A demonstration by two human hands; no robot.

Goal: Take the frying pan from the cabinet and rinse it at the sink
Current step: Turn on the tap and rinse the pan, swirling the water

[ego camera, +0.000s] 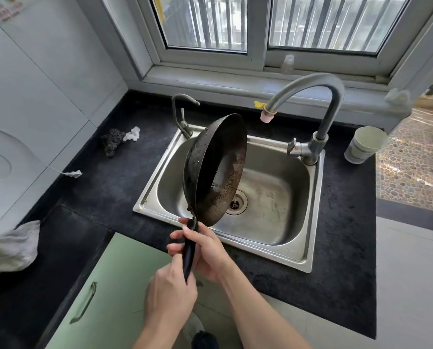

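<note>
On the far left, a grey cloth (10, 250) is draped over the counter edge, and a dark scrubber (112, 144) with a scrap of white paper (132, 134) beside it is left on the black counter (104, 187); none of these is touched.

The frying pan (215, 170) is held over the left half of the sink (308, 250), tipped nearly on edge, its inside turned to the right. Water beads are seen on its dark outer wall, and a rusty or burnt patch on its floor. Little can be held in it at this tilt; whether any water is left at its low side cannot be told.

The handle (190, 250) is gripped by both hands: the left hand (170, 295) is closed round its near end, and the right hand (205, 250) is wrapped round it closer to the pan.

The likely risks are judged as these: a wet handle may be twisted out of the grip, so that the pan is dropped against the steel basin; drips may be thrown onto the counter or the green cabinet door (99, 293) if the pan is shaken outside the rim.

The sink is seen wet but undrained of nothing much: no standing water, only the open drain (238, 204). No stream is seen from the tap (311, 102), whose spout ends to the right of the pan's upper rim and could be struck if the pan is raised.

At the right, stacked paper cups (364, 144) are stood beside the tap base; nothing is seen inside the top one.
</note>
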